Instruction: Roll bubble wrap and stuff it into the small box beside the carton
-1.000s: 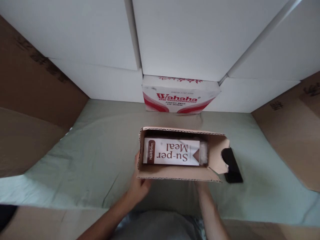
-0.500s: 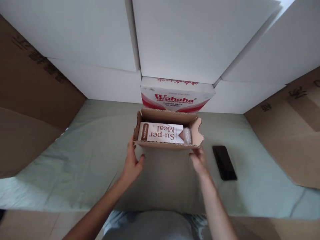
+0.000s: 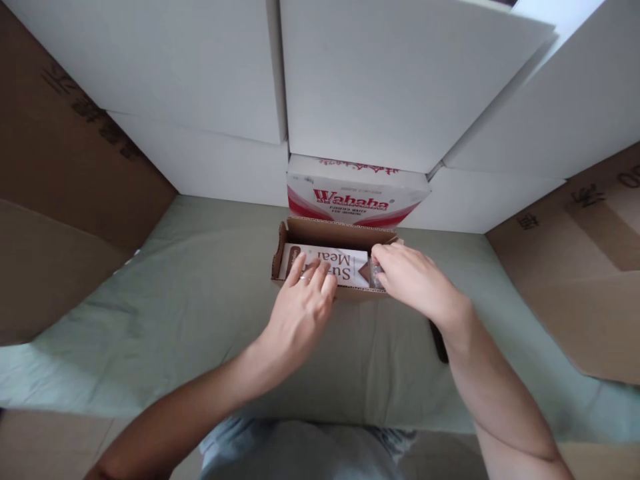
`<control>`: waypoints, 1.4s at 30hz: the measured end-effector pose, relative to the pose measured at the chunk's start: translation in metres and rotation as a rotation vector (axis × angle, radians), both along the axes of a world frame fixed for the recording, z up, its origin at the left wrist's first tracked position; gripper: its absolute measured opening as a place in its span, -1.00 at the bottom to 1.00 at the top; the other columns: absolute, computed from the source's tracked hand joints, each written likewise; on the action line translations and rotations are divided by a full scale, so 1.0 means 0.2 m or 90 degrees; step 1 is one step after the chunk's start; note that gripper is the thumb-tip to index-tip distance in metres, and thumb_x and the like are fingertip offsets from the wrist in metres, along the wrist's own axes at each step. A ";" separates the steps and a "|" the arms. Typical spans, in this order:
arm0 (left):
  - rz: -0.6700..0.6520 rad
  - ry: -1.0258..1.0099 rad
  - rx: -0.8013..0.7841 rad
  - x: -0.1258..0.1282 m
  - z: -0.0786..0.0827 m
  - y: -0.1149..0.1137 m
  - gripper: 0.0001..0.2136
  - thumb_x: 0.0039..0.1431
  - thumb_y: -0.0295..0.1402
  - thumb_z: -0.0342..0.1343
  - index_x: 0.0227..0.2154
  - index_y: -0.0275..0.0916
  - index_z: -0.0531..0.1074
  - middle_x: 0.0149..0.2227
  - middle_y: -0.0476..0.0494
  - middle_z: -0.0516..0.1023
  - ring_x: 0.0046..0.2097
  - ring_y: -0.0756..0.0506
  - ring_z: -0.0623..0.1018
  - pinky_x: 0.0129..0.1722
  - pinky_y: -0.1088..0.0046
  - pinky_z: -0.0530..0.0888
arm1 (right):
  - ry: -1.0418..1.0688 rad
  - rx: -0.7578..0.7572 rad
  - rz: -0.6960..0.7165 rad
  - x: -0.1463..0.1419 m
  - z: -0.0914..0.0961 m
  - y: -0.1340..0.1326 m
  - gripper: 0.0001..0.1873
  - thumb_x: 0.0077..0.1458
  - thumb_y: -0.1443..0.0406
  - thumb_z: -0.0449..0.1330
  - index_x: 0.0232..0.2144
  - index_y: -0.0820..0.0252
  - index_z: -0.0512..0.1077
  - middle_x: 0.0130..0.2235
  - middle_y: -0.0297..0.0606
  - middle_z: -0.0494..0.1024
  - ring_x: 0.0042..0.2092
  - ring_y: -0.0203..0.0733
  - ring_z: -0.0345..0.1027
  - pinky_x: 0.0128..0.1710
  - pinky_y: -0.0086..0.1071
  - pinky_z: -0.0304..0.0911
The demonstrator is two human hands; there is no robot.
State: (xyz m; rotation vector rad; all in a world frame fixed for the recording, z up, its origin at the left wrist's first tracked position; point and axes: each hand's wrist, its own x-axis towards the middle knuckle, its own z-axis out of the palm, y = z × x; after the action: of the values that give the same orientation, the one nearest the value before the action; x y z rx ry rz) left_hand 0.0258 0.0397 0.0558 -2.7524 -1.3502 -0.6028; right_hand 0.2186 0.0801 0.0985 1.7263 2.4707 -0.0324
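Observation:
A small open brown cardboard box [image 3: 320, 230] sits on a pale green cloth, just in front of a white and red Wahaha carton [image 3: 356, 193]. Inside lies a white and brown "Su-per Meal" packet [image 3: 345, 263] with a bit of clear wrap at its right end. My left hand [image 3: 303, 310] reaches over the box's near wall, its fingers stretched flat on the packet. My right hand [image 3: 413, 280] is at the box's right end, its fingertips curled down by the clear wrap; whether they grip it is hidden.
Large white cartons [image 3: 390, 73] are stacked behind. Brown cardboard boxes [image 3: 60, 200] stand at left and right [image 3: 580, 267]. A black phone [image 3: 439, 343] lies on the green cloth [image 3: 190, 287], mostly hidden behind my right forearm.
The small box went from close to me to farther back against the Wahaha carton. Both hands let go of its near wall and moved up into the box onto the packet.

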 end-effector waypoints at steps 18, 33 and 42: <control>0.018 0.073 -0.055 0.06 0.01 0.15 -0.79 0.14 -0.61 -0.17 -0.39 -0.33 0.37 -0.42 -0.22 0.47 -0.33 -0.18 0.49 -0.10 0.18 0.38 | 0.327 0.335 -0.052 0.17 0.16 -0.32 -0.60 0.00 0.43 0.13 -0.07 0.11 0.36 -0.31 -0.29 0.46 -0.38 -0.26 0.33 -0.31 -0.37 0.25; 0.055 -0.466 -0.323 -0.18 -0.25 -0.20 -0.80 0.24 -0.40 -0.09 -0.11 -0.24 0.34 -0.12 -0.22 0.49 -0.08 -0.08 0.50 -0.08 0.35 0.46 | 0.767 -0.067 -0.338 0.05 -0.66 -0.65 -0.85 0.01 0.20 0.14 -0.35 0.12 0.36 -0.34 -0.24 0.50 -0.26 -0.14 0.39 -0.29 -0.35 0.32; -0.018 -0.536 -0.717 -0.09 -0.45 -0.45 -0.41 0.02 -0.24 0.18 0.13 -0.23 0.20 0.12 -0.29 0.36 0.12 -0.19 0.39 0.10 0.18 0.34 | 0.841 -0.344 -0.315 -0.18 -0.78 -0.69 -0.87 -0.09 0.23 0.08 -0.50 0.12 0.38 -0.43 -0.29 0.51 -0.34 -0.15 0.40 -0.29 -0.31 0.31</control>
State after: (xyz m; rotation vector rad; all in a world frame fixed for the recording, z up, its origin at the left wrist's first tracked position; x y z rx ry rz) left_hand 0.0069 -0.0510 -0.0333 -3.4636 -2.4030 -1.5093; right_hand 0.1818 -0.0576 -0.0577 2.2853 1.9876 -2.2360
